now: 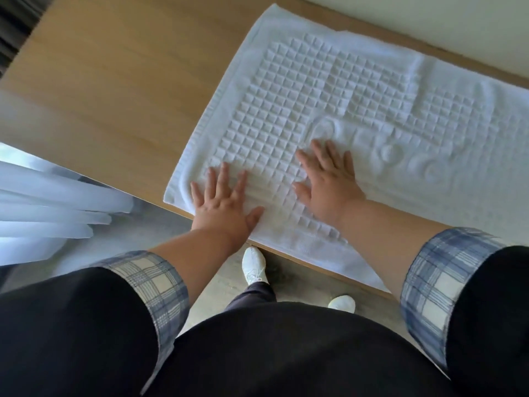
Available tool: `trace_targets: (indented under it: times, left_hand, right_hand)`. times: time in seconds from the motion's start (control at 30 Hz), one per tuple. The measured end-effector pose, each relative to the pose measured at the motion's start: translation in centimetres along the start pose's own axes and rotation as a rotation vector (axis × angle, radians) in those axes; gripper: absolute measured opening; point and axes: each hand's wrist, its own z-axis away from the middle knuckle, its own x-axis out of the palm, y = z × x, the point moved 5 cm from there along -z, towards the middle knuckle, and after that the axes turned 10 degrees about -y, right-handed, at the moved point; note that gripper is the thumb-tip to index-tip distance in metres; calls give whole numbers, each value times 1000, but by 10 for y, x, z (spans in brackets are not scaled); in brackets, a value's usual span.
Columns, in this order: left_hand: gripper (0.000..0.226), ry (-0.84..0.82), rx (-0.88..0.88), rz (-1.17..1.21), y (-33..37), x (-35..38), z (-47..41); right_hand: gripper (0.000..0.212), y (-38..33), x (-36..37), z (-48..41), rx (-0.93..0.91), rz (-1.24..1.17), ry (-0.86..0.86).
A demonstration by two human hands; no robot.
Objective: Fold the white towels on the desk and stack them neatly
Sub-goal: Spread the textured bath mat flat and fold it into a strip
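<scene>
No legible writing shows on the towel (pixel 286 96).

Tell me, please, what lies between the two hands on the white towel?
Only bare towel: its raised square pattern shows between the left hand and the right hand, nothing else, in the head view.

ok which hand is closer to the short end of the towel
The left hand, pressed flat by the left short edge of the white towel. The right hand lies flat further in, fingertips at the oval embossed motif.
</scene>
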Motion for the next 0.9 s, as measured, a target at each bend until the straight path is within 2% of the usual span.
trace_targets:
  times: [0.17,0.3,0.37,0.5,0.6,0.73,0.83,0.9]
  left_hand:
    - [74,45,154,-91,-7,-19,-16]
    - [69,55,6,-27,-47,-23,-28]
    - [70,74,-13,-6,-48,-28,-27]
    - [69,75,213,-90,-6,-46,-45]
    - [69,43,343,-153,28,-69,-75]
    - [68,68,343,-110,59,-112,-116]
    - [68,122,331,-115,85,-158,-160]
    - [68,159,301,-80,100,-189,-195]
  right_hand:
    - [85,-34,-15,-27,18,-57,6]
    - [87,-42,-8,-38,30,2,-53]
    - [86,-40,-8,-35,12,-15,-58]
    - [78,-35,-19,-33,-9,-153,10]
    - [72,-18,-27,-24,71,-192,55]
    - [68,19,-26,1,235,-221,49]
    - [71,37,-24,6,290,-180,-1]
    - [73,41,-28,-3,320,-171,26]
